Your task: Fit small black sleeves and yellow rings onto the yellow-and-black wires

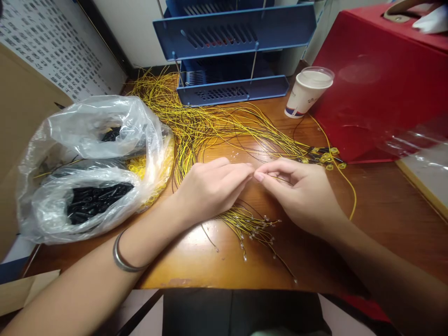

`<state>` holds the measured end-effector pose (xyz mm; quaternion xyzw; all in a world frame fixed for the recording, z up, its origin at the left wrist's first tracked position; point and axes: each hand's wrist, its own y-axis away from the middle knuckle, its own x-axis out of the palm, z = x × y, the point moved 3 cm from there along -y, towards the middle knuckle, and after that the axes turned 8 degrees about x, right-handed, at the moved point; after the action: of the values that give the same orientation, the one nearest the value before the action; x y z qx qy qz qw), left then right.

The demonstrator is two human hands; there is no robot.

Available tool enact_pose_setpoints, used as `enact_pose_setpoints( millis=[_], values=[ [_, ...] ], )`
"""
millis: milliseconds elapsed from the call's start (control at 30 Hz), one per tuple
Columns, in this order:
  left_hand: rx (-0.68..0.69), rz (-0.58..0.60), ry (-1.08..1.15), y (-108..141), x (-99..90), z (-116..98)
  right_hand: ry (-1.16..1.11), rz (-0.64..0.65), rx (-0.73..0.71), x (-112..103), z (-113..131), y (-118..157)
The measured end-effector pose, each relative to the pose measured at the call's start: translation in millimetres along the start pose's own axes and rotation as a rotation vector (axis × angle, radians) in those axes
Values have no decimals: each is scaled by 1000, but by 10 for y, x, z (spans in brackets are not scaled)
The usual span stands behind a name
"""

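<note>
Across the glossy brown wooden table (196, 270) and its tangle of thin yellow-and-black wires (189, 122), the right hand (304, 196) pinches one strand (282, 179) beside the left hand (210, 189), whose grip is hidden; translucent yellow caps (326, 157) look fitted at right, while small clear-tipped ends (245, 256) lack them.

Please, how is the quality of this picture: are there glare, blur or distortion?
Head view: glare whitens the table below the hands; shiny highlights streak the plastic bag; fingertips of left hand and right hand look soft, so what lies between them is unclear; forearms seem stretched towards the corners, probably wide-lens distortion.
</note>
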<state>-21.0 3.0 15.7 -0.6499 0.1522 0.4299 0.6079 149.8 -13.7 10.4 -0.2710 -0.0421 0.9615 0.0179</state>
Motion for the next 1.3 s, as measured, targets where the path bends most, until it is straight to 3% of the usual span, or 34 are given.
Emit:
enact_pose_setpoints(
  millis=[300,567,1067,1300],
  values=[
    [33,-9,-37,2,0,7,-13,4,10,-9,11,-5],
    [-41,72,9,3,-9,10,-32,32,39,-2,23,1],
    [-340,8,255,-19,10,-3,-61,18,41,20,24,13],
    [-653,22,544,-17,50,10,9,1,-14,6,37,10]
  ],
)
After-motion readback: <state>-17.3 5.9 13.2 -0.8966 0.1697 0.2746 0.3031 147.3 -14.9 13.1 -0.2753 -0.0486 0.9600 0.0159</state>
